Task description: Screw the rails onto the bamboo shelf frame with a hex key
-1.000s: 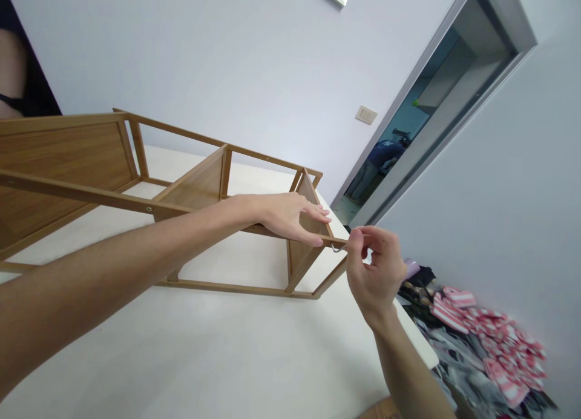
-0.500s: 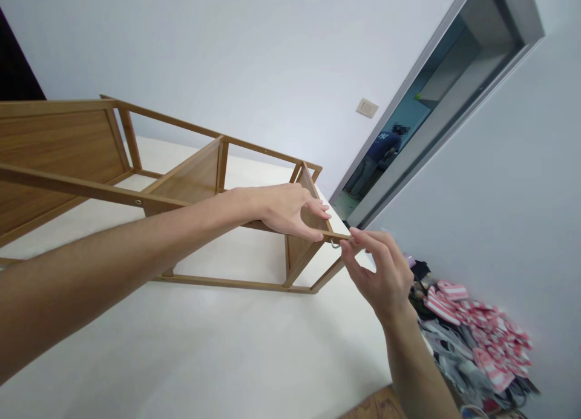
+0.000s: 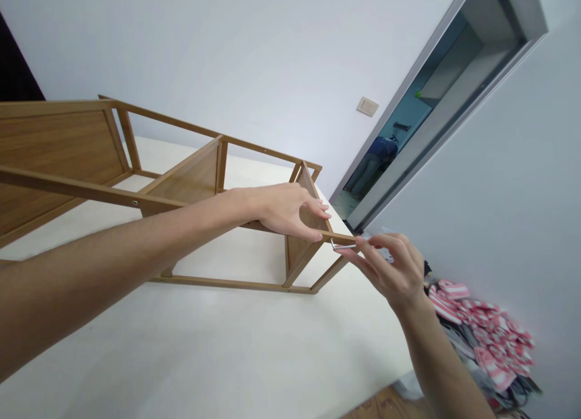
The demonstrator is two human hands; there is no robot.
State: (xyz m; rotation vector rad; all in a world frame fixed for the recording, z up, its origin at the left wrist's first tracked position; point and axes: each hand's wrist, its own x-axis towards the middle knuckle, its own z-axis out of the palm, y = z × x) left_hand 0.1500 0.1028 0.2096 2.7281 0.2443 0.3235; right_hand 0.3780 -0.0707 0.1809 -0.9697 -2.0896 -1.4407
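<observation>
A wooden shelf unit (image 3: 181, 141) lies on its side on a white tabletop (image 3: 236, 340). My left hand (image 3: 290, 208) reaches over it and grips its right end, the thumb on the near rail and the fingertips by the end shelf board. Just beyond that thumb, my right hand (image 3: 394, 267) pinches the long arm of a small silver Allen key (image 3: 344, 246). The key's short bent end meets the near rail; the screw itself is too small to make out.
A pile of clothes (image 3: 488, 325) lies at the lower right beside the wall. Beyond the table is an open doorway (image 3: 408, 110), with a bending person (image 3: 379, 155) in the other room. A light switch (image 3: 367, 106) is on the wall.
My right hand has moved outward to the right along the Allen key, and more of its long arm shows. My left hand and the shelf unit stay in place.
</observation>
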